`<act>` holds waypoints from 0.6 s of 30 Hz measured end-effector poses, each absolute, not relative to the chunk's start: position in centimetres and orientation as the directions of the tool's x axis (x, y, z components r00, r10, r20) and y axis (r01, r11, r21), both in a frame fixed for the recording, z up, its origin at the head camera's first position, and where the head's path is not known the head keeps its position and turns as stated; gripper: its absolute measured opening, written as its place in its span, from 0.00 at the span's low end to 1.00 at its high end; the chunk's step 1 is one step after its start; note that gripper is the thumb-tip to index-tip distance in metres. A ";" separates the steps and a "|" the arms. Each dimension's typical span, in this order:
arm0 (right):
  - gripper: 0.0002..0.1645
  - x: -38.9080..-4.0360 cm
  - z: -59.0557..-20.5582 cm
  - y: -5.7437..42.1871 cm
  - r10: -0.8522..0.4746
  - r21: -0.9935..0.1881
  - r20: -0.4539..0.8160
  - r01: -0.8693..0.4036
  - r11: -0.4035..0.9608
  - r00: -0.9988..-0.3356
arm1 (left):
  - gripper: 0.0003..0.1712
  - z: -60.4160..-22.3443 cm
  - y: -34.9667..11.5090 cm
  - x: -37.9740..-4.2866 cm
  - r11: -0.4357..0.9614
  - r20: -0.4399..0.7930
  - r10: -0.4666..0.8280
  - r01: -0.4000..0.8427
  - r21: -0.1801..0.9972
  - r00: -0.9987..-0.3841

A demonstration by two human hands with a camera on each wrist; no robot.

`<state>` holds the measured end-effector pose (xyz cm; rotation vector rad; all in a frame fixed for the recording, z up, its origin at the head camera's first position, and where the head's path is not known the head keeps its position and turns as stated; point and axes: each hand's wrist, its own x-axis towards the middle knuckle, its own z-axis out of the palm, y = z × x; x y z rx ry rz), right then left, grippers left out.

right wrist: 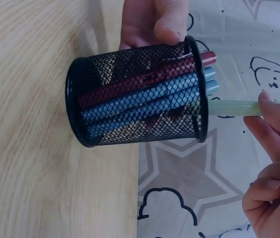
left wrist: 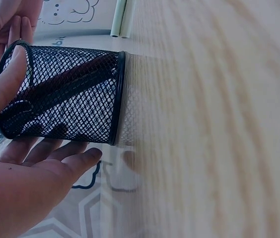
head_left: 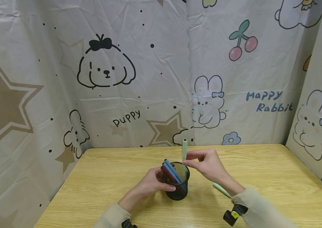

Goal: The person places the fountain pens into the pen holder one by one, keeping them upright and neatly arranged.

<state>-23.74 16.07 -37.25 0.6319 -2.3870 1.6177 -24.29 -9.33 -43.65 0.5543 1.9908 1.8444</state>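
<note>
My left hand (head_left: 151, 184) grips a black mesh pen cup (head_left: 177, 193) at its side, thumb near the rim and fingers round the far side. A dark red pen (right wrist: 209, 58) and two blue pens (right wrist: 212, 88) lean inside the cup towards the left hand. Between thumb and fingertips, my right hand (head_left: 209, 163) pinches a pale green pen (head_left: 184, 147). That pen stands nearly upright, its lower end inside the cup's mouth. In the right wrist view the green pen (right wrist: 232, 108) crosses the rim.
More pale green pen (head_left: 220, 189) shows on the wooden table (head_left: 98, 186), partly beneath the right forearm; the left wrist view shows two green pens (left wrist: 119, 19) side by side. A printed cloth (head_left: 161, 79) hangs behind the table and at both sides.
</note>
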 end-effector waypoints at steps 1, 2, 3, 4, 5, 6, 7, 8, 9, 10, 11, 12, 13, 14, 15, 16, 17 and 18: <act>0.09 -23.9 -37.4 16.0 -0.240 -0.836 0.381 -0.444 0.324 -0.893 | 0.27 -43.7 -9.3 -24.3 0.066 -0.004 0.520 0.035 0.997 -0.854; 0.09 -24.0 -37.4 16.0 -0.239 -0.832 0.381 -0.444 0.332 -0.893 | 0.27 -43.7 -9.3 -24.3 0.065 -0.004 0.521 0.035 0.997 -0.854; 0.09 -24.1 -37.5 15.9 -0.238 -0.829 0.381 -0.444 0.341 -0.893 | 0.27 -43.7 -9.3 -24.3 0.065 -0.005 0.522 0.034 0.997 -0.853; 0.09 -24.1 -37.6 15.9 -0.237 -0.826 0.381 -0.444 0.348 -0.894 | 0.27 -43.7 -9.3 -24.3 0.064 -0.003 0.524 0.036 0.997 -0.852; 0.09 -24.2 -37.6 15.9 -0.238 -0.824 0.382 -0.446 0.349 -0.893 | 0.27 -43.7 -9.3 -24.3 0.063 -0.002 0.525 0.037 0.997 -0.851; 0.09 -24.3 -37.7 15.9 -0.238 -0.823 0.383 -0.447 0.351 -0.892 | 0.27 -43.7 -9.3 -24.3 0.063 -0.002 0.526 0.037 0.997 -0.850; 0.09 -24.3 -37.7 15.9 -0.238 -0.823 0.384 -0.448 0.350 -0.892 | 0.27 -43.6 -9.3 -24.3 0.061 -0.002 0.527 0.036 0.997 -0.850; 0.09 -24.4 -37.8 15.9 -0.237 -0.823 0.383 -0.447 0.351 -0.893 | 0.27 -43.6 -9.3 -24.3 0.061 -0.001 0.528 0.036 0.998 -0.849; 0.10 -24.4 -37.8 15.9 -0.236 -0.824 0.381 -0.444 0.352 -0.894 | 0.27 -43.6 -9.2 -24.3 0.060 -0.001 0.529 0.036 0.998 -0.849; 0.10 -24.5 -37.9 15.9 -0.234 -0.825 0.378 -0.441 0.353 -0.896 | 0.27 -43.6 -9.2 -24.3 0.060 -0.001 0.528 0.036 0.998 -0.849; 0.10 -24.5 -38.0 15.9 -0.232 -0.827 0.375 -0.437 0.354 -0.897 | 0.27 -43.6 -9.2 -24.3 0.060 -0.002 0.529 0.035 0.998 -0.849; 0.10 -24.5 -38.0 15.9 -0.230 -0.828 0.373 -0.434 0.356 -0.899 | 0.27 -43.6 -9.2 -24.3 0.060 -0.003 0.529 0.033 0.998 -0.848; 0.10 -24.6 -38.1 15.8 -0.229 -0.828 0.370 -0.432 0.358 -0.900 | 0.27 -43.6 -9.2 -24.3 0.060 -0.004 0.529 0.033 0.998 -0.849; 0.10 -24.6 -38.2 15.8 -0.229 -0.828 0.368 -0.429 0.360 -0.901 | 0.27 -43.6 -9.2 -24.3 0.062 -0.005 0.529 0.033 0.998 -0.849; 0.10 -24.7 -38.3 15.8 -0.230 -0.829 0.366 -0.429 0.360 -0.902 | 0.27 -43.6 -9.3 -24.3 0.064 -0.006 0.528 0.033 0.997 -0.849; 0.10 -24.7 -38.3 15.7 -0.230 -0.828 0.366 -0.428 0.362 -0.902 | 0.27 -43.6 -9.3 -24.3 0.064 -0.007 0.528 0.032 0.997 -0.849; 0.09 -24.7 -38.4 15.7 -0.231 -0.827 0.366 -0.429 0.363 -0.902 | 0.27 -43.7 -9.3 -24.3 0.065 -0.008 0.527 0.031 0.997 -0.850; 0.09 -24.8 -38.5 15.6 -0.234 -0.826 0.366 -0.430 0.364 -0.901 | 0.27 -43.7 -9.4 -24.3 0.066 -0.010 0.526 0.029 0.997 -0.850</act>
